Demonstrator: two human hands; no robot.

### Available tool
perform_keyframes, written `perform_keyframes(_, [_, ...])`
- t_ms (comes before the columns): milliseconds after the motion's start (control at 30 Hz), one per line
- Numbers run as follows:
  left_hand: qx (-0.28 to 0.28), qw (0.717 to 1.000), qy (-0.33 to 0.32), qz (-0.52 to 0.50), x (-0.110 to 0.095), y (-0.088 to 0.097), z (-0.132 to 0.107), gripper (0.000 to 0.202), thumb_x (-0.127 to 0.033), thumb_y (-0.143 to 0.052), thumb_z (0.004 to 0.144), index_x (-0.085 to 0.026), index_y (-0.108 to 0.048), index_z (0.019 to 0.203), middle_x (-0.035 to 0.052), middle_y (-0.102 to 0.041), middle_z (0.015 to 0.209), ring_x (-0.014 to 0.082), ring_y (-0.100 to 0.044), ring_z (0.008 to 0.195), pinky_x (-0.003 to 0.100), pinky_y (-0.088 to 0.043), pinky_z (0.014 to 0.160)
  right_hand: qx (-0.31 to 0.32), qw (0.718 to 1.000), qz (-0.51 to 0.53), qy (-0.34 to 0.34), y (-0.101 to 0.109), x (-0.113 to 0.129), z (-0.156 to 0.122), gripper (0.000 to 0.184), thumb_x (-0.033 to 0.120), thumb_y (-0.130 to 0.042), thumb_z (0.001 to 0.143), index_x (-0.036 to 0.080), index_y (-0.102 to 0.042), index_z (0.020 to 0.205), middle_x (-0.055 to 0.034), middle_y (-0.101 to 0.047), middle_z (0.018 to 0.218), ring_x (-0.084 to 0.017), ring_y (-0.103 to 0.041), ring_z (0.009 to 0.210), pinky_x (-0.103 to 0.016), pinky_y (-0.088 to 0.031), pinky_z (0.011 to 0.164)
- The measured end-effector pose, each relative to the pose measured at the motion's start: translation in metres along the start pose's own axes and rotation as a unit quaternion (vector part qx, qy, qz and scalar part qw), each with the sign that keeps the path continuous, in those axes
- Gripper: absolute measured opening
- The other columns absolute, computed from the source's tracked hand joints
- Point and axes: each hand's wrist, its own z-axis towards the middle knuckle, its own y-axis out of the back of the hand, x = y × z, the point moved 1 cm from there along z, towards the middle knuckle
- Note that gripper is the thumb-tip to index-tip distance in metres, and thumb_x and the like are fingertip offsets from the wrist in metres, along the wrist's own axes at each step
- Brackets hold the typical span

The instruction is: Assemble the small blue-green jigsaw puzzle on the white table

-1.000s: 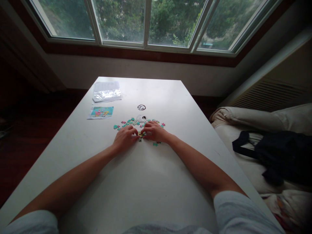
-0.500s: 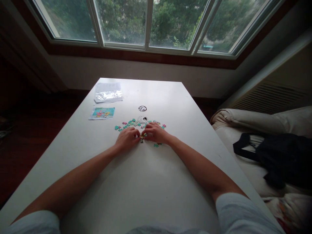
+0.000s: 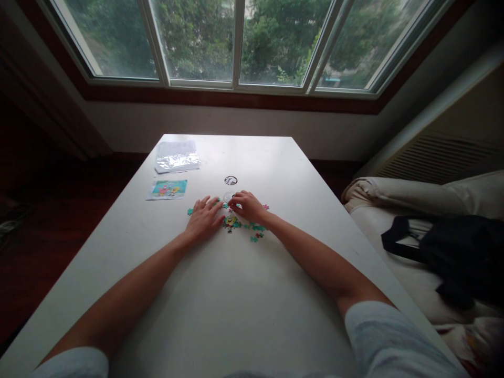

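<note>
Small colourful jigsaw pieces (image 3: 254, 229) lie scattered in the middle of a white table (image 3: 220, 294). A joined yellow and teal cluster of pieces (image 3: 231, 222) sits just in front of both hands. My left hand (image 3: 203, 218) lies flat on the loose pieces with its fingers stretched forward. My right hand (image 3: 248, 206) is beside it, fingers curled down onto pieces near a small clear round lid (image 3: 228, 197); what its fingertips pinch is too small to make out.
A picture card (image 3: 168, 189) and a clear plastic bag on paper (image 3: 176, 157) lie at the table's far left. A dark round hole or disc (image 3: 230, 180) is beyond the hands. A sofa with a black bag (image 3: 452, 252) stands right of the table. Windows are ahead.
Both hands left the joined cluster and moved forward over the loose pieces. My left hand opened flat; the cluster now lies uncovered behind the fingers.
</note>
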Motion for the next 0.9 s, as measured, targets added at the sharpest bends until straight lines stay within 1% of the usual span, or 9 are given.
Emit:
perform_keyframes(100, [0.013,1.0,-0.011,0.011,0.0,-0.002,0.0,0.05,-0.048,-0.046,0.1,-0.028,-0.051,0.145,0.0054,-0.045,0.157,0.0326,-0.031,0.148,0.057,-0.021,0.123,0.004,1.0,-0.007,-0.028,-0.005,-0.005,0.015,0.014,0.025,-0.064,0.094,0.024,-0.076,0.101,-0.0058,-0.07,0.096,-0.02,-0.057,0.095,-0.033,-0.039,0.089])
perform_keyframes(233, [0.007,1.0,-0.02,0.017,-0.002,0.003,-0.002,0.046,-0.044,-0.048,0.099,-0.027,-0.056,0.14,0.0058,-0.05,0.153,0.032,-0.034,0.146,0.056,-0.021,0.124,0.018,0.999,-0.013,-0.044,-0.009,-0.009,0.035,0.017,0.024,-0.065,0.093,0.024,-0.076,0.106,-0.0065,-0.07,0.097,-0.021,-0.057,0.1,-0.033,-0.039,0.091])
perform_keyframes(333, [0.006,0.999,-0.033,0.013,-0.004,0.006,-0.005,0.044,-0.04,-0.046,0.099,-0.027,-0.057,0.14,0.0056,-0.051,0.152,0.0309,-0.036,0.146,0.056,-0.023,0.123,0.045,0.999,-0.006,-0.03,-0.012,-0.011,0.046,0.029,0.02,-0.065,0.092,0.027,-0.073,0.119,-0.0059,-0.069,0.1,-0.02,-0.057,0.1,-0.031,-0.04,0.091])
perform_keyframes(400, [0.008,0.999,-0.041,0.01,-0.007,0.008,-0.007,0.044,-0.038,-0.045,0.1,-0.026,-0.056,0.141,0.0059,-0.051,0.152,0.03,-0.037,0.145,0.056,-0.024,0.123,0.067,0.998,-0.012,-0.011,-0.014,-0.012,0.05,0.035,0.018,-0.067,0.09,0.028,-0.073,0.122,-0.0064,-0.067,0.102,-0.021,-0.057,0.1,-0.031,-0.039,0.09])
perform_keyframes(500, [0.011,0.999,-0.044,0.009,-0.011,0.01,-0.01,0.044,-0.037,-0.046,0.099,-0.025,-0.056,0.141,0.0062,-0.051,0.153,0.0295,-0.039,0.144,0.055,-0.026,0.122,0.087,0.996,-0.022,0.023,-0.016,-0.014,0.053,0.028,0.02,-0.07,0.088,0.028,-0.076,0.114,-0.0074,-0.064,0.102,-0.021,-0.056,0.098,-0.031,-0.039,0.088])
perform_keyframes(600, [0.014,0.999,-0.039,0.01,-0.013,0.011,-0.011,0.044,-0.037,-0.046,0.099,-0.025,-0.057,0.14,0.0061,-0.051,0.153,0.0294,-0.04,0.143,0.054,-0.028,0.121,0.079,0.996,-0.017,0.044,-0.017,-0.018,0.052,0.019,0.024,-0.068,0.091,0.026,-0.078,0.107,-0.0072,-0.063,0.099,-0.02,-0.055,0.096,-0.03,-0.039,0.087])
perform_keyframes(733, [0.009,0.999,-0.03,0.008,-0.014,0.011,-0.012,0.043,-0.037,-0.048,0.099,-0.025,-0.058,0.139,0.006,-0.052,0.152,0.029,-0.041,0.143,0.054,-0.027,0.122,0.062,0.996,-0.014,0.067,-0.017,-0.021,0.049,0.016,0.026,-0.066,0.093,0.024,-0.077,0.104,-0.007,-0.062,0.097,-0.019,-0.053,0.094,-0.03,-0.039,0.087])
perform_keyframes(900, [0.001,1.0,-0.016,0.018,-0.013,0.011,-0.011,0.039,-0.037,-0.048,0.099,-0.027,-0.06,0.135,0.0063,-0.053,0.15,0.0281,-0.043,0.141,0.052,-0.028,0.121,0.057,0.993,-0.036,0.093,-0.013,-0.022,0.042,0.016,0.029,-0.064,0.095,0.022,-0.076,0.102,-0.008,-0.063,0.097,-0.02,-0.052,0.094,-0.031,-0.04,0.089])
